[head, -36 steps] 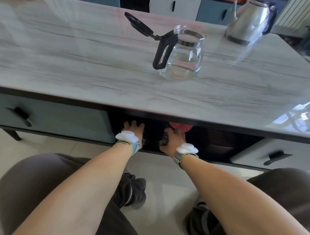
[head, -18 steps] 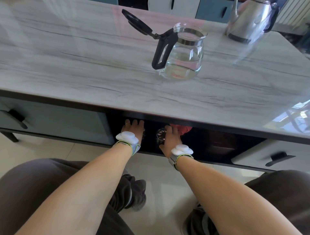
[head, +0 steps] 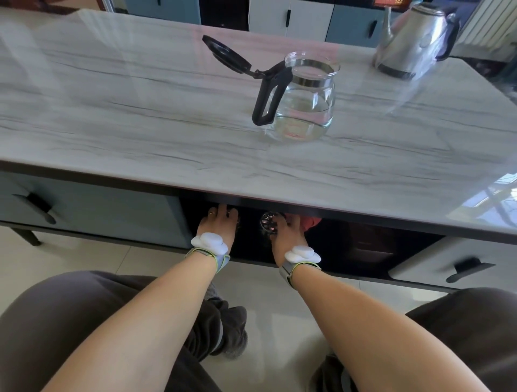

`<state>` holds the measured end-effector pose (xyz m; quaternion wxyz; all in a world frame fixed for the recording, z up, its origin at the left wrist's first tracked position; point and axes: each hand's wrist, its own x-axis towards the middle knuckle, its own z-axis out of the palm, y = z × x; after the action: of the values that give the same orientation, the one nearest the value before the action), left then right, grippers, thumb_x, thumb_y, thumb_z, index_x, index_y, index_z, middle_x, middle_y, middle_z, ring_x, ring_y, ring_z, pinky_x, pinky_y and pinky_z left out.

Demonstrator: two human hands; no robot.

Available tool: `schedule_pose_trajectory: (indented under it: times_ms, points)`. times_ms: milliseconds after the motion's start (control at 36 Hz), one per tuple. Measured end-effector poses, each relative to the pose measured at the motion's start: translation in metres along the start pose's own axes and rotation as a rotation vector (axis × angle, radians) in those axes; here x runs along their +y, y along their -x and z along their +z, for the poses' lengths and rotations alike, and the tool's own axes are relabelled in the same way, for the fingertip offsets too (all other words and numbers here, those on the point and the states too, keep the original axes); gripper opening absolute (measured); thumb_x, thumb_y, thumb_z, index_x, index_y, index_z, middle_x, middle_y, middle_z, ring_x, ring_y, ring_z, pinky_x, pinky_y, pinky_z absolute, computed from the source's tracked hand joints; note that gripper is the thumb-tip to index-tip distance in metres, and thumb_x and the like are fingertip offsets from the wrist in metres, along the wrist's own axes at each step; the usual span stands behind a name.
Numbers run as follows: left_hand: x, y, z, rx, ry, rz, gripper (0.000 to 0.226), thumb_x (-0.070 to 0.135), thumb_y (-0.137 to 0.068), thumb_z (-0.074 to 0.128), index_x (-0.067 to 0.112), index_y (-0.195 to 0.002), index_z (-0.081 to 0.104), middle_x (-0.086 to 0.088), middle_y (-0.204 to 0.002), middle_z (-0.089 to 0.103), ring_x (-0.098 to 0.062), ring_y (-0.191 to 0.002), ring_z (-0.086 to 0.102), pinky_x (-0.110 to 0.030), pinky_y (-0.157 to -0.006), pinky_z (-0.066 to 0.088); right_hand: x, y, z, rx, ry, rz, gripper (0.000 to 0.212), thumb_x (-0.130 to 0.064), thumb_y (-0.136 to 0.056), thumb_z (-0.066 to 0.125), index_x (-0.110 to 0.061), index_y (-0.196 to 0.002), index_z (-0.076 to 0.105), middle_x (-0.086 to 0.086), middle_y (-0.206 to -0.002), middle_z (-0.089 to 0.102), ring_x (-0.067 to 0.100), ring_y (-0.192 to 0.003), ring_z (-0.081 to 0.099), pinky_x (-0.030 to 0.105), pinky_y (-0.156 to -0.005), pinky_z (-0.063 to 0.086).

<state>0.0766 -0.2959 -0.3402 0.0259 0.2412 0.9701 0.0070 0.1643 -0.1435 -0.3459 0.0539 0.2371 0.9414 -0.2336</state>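
— Where are the person's hands?

— Both reach into the dark open shelf (head: 335, 251) under the marble-look tabletop (head: 140, 112). The left hand (head: 216, 228) goes in palm down, with a ring (head: 211, 214) on one finger. Its fingertips vanish beneath the table's edge, so it cannot be told whether they grasp anything.

— And the right hand?

— The right hand (head: 285, 233) is near the left, and its thumb and fingers curl round a faceted glass piece (head: 268, 222). It is perhaps a small cup, though the shadow leaves that unsettled. The glass sits at the front of the shelf, directly below the tabletop's edge. A red thing (head: 312, 223) shows just beside the hand on its right.

— Anything on the wrists?

— Each carries a grey strap with a white tracker (head: 209, 242) on top.

— What stands on the table?

— A glass carafe (head: 307, 100) partly filled with clear liquid. Its black handle is turned toward the person and its hinged black lid (head: 225, 54) is thrown open to the left. Well apart from it, at the far right corner, stands a steel kettle (head: 411, 39).

— Any writing to read?

— Only a red sign (head: 387, 2) at the top edge, with marks too small to make out.

— And beside the shelf?

— A grey-blue drawer (head: 98, 212) on the left and a paler drawer (head: 436, 265) on the right, each with a black handle.
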Motion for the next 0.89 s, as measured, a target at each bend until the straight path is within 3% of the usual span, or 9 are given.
schedule_pose_trajectory:
  times_ms: [222, 333, 444, 611, 694, 833, 889]
  points:
    - [0.005, 0.011, -0.009, 0.015, -0.049, 0.041, 0.039, 0.012, -0.089, 0.054, 0.012, -0.128, 0.056, -0.011, -0.138, 0.049, -0.035, -0.122, 0.050, -0.039, -0.085, 0.045, 0.001, 0.016, -0.009, -0.018, -0.024, -0.038, 0.049, -0.021, -0.108, 0.050, -0.016, -0.156, 0.040, 0.015, -0.161, 0.027, 0.040, -0.134, 0.051, 0.043, -0.099, 0.056]
    - [0.005, 0.022, -0.017, -0.028, -0.039, 0.106, 0.050, 0.017, -0.086, 0.059, 0.013, -0.136, 0.052, -0.008, -0.139, 0.048, -0.033, -0.127, 0.048, -0.041, -0.093, 0.046, -0.002, 0.031, -0.016, -0.029, 0.015, -0.132, 0.042, -0.025, -0.108, 0.051, -0.016, -0.148, 0.048, 0.010, -0.151, 0.044, 0.033, -0.132, 0.050, 0.038, -0.093, 0.052]
    - [0.007, 0.032, -0.037, -0.117, -0.006, 0.174, 0.043, 0.022, -0.092, 0.058, 0.018, -0.134, 0.055, -0.005, -0.142, 0.048, -0.031, -0.130, 0.048, -0.039, -0.098, 0.046, -0.007, 0.048, -0.027, 0.027, 0.022, -0.291, 0.034, -0.030, -0.107, 0.052, -0.018, -0.138, 0.058, 0.003, -0.136, 0.062, 0.028, -0.123, 0.058, 0.036, -0.087, 0.050]
    - [0.005, 0.048, -0.064, -0.151, 0.063, 0.282, 0.037, 0.027, -0.094, 0.056, 0.026, -0.130, 0.057, 0.001, -0.134, 0.056, -0.024, -0.120, 0.057, -0.035, -0.086, 0.052, -0.017, 0.069, -0.052, 0.228, -0.057, -0.570, 0.016, -0.022, -0.102, 0.058, -0.011, -0.107, 0.068, 0.006, -0.101, 0.070, 0.032, -0.092, 0.064, 0.044, -0.068, 0.052]
    - [0.005, 0.055, -0.086, -0.116, 0.114, 0.320, 0.030, 0.025, -0.093, 0.054, 0.024, -0.123, 0.059, 0.001, -0.124, 0.059, -0.025, -0.112, 0.061, -0.031, -0.076, 0.048, -0.026, 0.076, -0.066, 0.390, -0.101, -0.682, 0.016, -0.024, -0.095, 0.056, -0.012, -0.093, 0.066, 0.002, -0.082, 0.065, 0.028, -0.073, 0.061, 0.038, -0.053, 0.048]
    - [0.009, 0.069, -0.128, -0.047, 0.088, 0.415, 0.017, 0.023, -0.097, 0.047, 0.024, -0.109, 0.059, 0.003, -0.109, 0.065, -0.027, -0.099, 0.063, -0.031, -0.070, 0.041, -0.037, 0.078, -0.102, 0.567, -0.134, -0.785, 0.006, -0.017, -0.089, 0.071, -0.012, -0.088, 0.066, -0.001, -0.077, 0.063, 0.022, -0.069, 0.058, 0.028, -0.053, 0.042]
    - [0.010, 0.072, -0.142, -0.011, 0.082, 0.444, 0.018, 0.023, -0.098, 0.046, 0.026, -0.109, 0.060, 0.005, -0.110, 0.067, -0.024, -0.100, 0.063, -0.030, -0.071, 0.037, -0.040, 0.078, -0.116, 0.591, -0.149, -0.800, 0.011, -0.021, -0.091, 0.061, -0.012, -0.089, 0.066, -0.001, -0.079, 0.064, 0.023, -0.070, 0.058, 0.031, -0.051, 0.043]
